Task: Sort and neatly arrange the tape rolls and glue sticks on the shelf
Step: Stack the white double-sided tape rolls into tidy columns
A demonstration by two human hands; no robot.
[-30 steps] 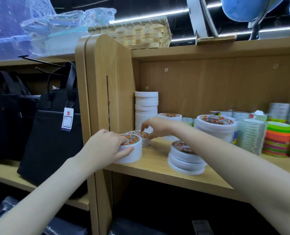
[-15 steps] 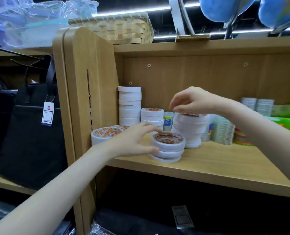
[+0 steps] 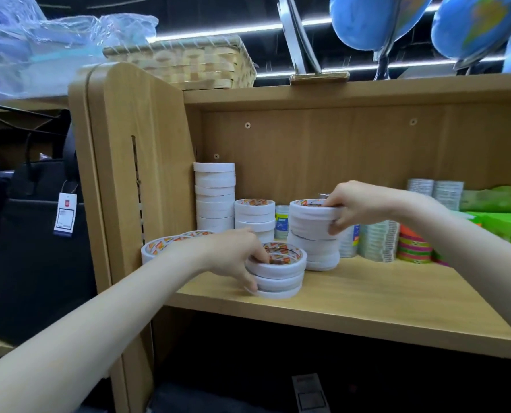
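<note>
White, flat tape rolls in a short stack of three (image 3: 275, 274) sit near the front of the wooden shelf (image 3: 367, 296), gripped by the left hand (image 3: 233, 259) with fingers hooked into the top core, probably to carry them together. Beyond it, the right hand (image 3: 354, 205) pinches the upper rolls of a taller white tape stack (image 3: 312, 234), likely squaring it. Past both hands stands the tallest plain white column (image 3: 214, 198).
</note>
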